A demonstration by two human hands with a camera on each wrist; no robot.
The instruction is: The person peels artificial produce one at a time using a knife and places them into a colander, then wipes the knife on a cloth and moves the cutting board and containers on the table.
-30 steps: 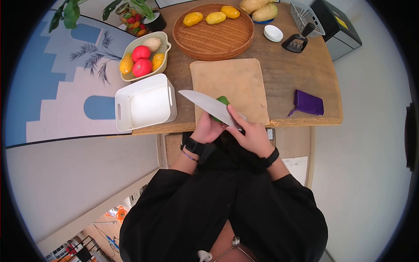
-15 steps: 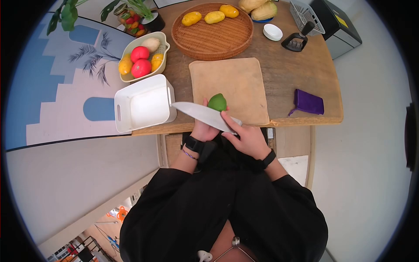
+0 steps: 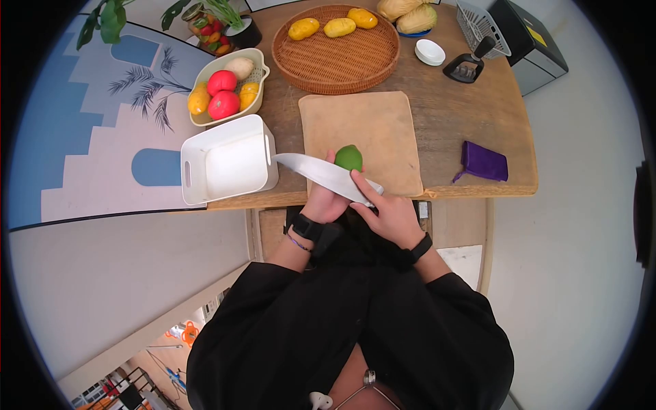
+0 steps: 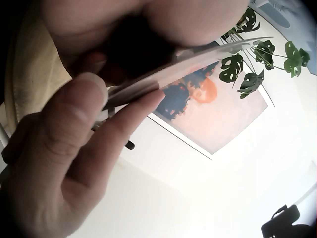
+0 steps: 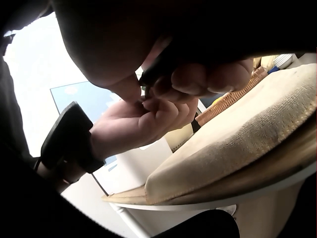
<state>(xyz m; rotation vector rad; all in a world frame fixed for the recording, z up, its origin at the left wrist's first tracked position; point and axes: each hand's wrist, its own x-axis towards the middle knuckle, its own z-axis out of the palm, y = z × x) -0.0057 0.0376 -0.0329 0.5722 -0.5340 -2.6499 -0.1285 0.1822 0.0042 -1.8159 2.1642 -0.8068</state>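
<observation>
In the head view my left hand (image 3: 324, 203) holds a smooth green fruit (image 3: 349, 158), lime-like with a small tip, over the near part of the tan cutting board (image 3: 362, 123). My right hand (image 3: 398, 217) grips a large kitchen knife (image 3: 318, 172), its index finger laid along the blade. The blade points left and crosses in front of the fruit and over the left hand. The left wrist view has the blade (image 4: 198, 59) edge-on beside the right hand's fingers (image 4: 119, 126). The knife's dark handle (image 5: 161, 69) is mostly hidden in the right wrist view.
Left of the board stand a white bin (image 3: 229, 167) and a basket (image 3: 263, 72) of tomatoes and yellow produce. A wicker tray (image 3: 335, 65) with yellow fruit lies behind. To the right are a purple pouch (image 3: 484, 161), a white bowl (image 3: 430, 52) and a black-handled tool (image 3: 468, 65).
The knife has swung lower and toward the person, off the fruit, which now shows more fully above the blade. The left hand still holds the fruit, the right hand the knife.
</observation>
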